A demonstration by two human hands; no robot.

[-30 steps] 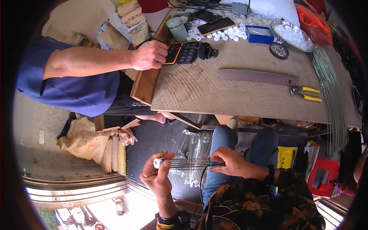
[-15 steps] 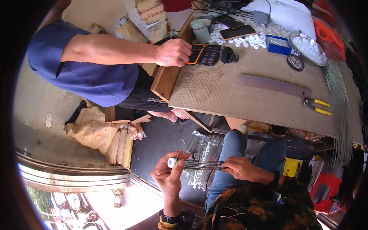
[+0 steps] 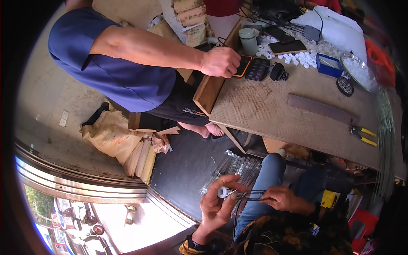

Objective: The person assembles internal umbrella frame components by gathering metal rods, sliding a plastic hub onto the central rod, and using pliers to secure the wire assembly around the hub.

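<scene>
Over my lap, my left hand (image 3: 216, 207) is closed, its thumb and fingers around a small white plastic cap (image 3: 222, 192) with a round opening. From the cap a bundle of thin metal wires (image 3: 251, 195) runs rightward to my right hand (image 3: 282, 199). Its fingers are closed around the far part of the bundle. Where the wires meet the cap, my left fingers partly hide them. Beneath my hands, on the dark floor by my knee, lies a pile of similar wires (image 3: 240, 166) with pale, shiny ends.
On the table (image 3: 255, 100) lie a saw blade (image 3: 321, 109), yellow-handled pliers (image 3: 363, 136), many white caps (image 3: 297, 58), a blue box (image 3: 329, 65) and a bowl of white pieces (image 3: 359, 72). Long wires (image 3: 386, 140) overhang its right edge. Another person's hand (image 3: 221, 62) touches an orange-edged phone (image 3: 243, 66).
The whole view has shifted, with the scene now further right. My left hand and the cap have come closer to my right hand, and the cap's opening is tilted differently.
</scene>
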